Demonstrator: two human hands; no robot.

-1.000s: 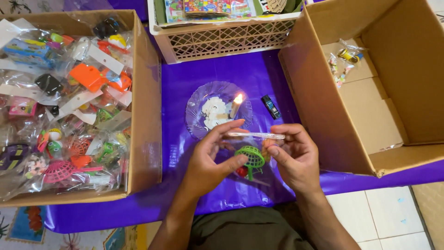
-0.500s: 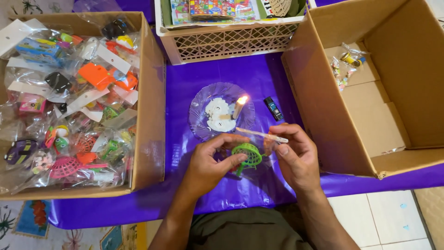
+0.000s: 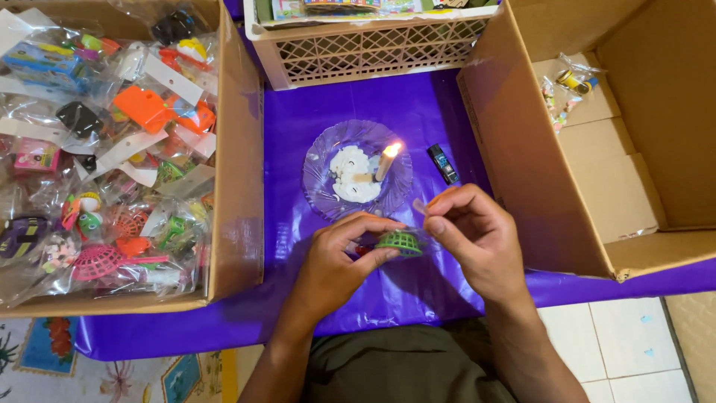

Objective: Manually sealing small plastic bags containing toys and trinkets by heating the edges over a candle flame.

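Small green mesh basket toy (image 3: 399, 242) in clear wrap, left hand (image 3: 339, 261) and right hand (image 3: 473, 239) pinching it

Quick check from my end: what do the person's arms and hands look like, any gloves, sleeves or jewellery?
Both the left hand and right hand are bare: no gloves, and no rings or watch that I can see. The forearms are uncovered too, with no sleeves in view. Nails look short and unpainted.
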